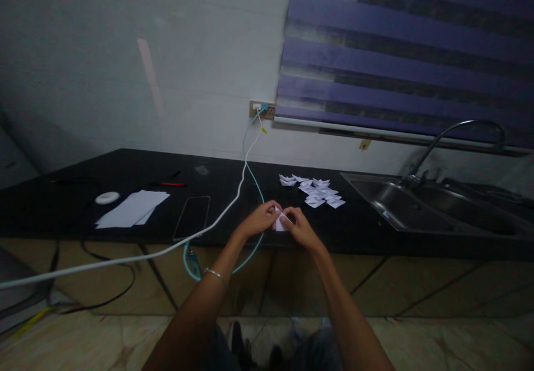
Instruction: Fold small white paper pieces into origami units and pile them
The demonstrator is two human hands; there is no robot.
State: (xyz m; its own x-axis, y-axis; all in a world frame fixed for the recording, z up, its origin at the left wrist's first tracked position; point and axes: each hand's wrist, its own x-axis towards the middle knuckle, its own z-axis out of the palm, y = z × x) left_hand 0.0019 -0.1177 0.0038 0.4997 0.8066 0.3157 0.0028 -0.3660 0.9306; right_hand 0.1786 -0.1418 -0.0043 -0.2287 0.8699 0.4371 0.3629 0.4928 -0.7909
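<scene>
Between my two hands, just above the front edge of the black counter, is a small folded piece of white paper [282, 224]. My left hand [262, 218] pinches its left side, fingers closed at the upper corner. On the other side my right hand [298, 226] grips the paper's right edge between thumb and fingers. Beyond my hands, slightly to the right, lies a cluster of several folded paper boats [317, 192]. To the left a stack of white paper sheets [130, 209] rests on the counter.
A dark phone [192, 217] lies left of my hands. A white cable [225, 211] and a teal cable [257, 177] run from the wall socket [262, 109] across the counter. A white roll [107, 198] and a red pen [173, 184] lie left; a metal sink [396, 207] is right.
</scene>
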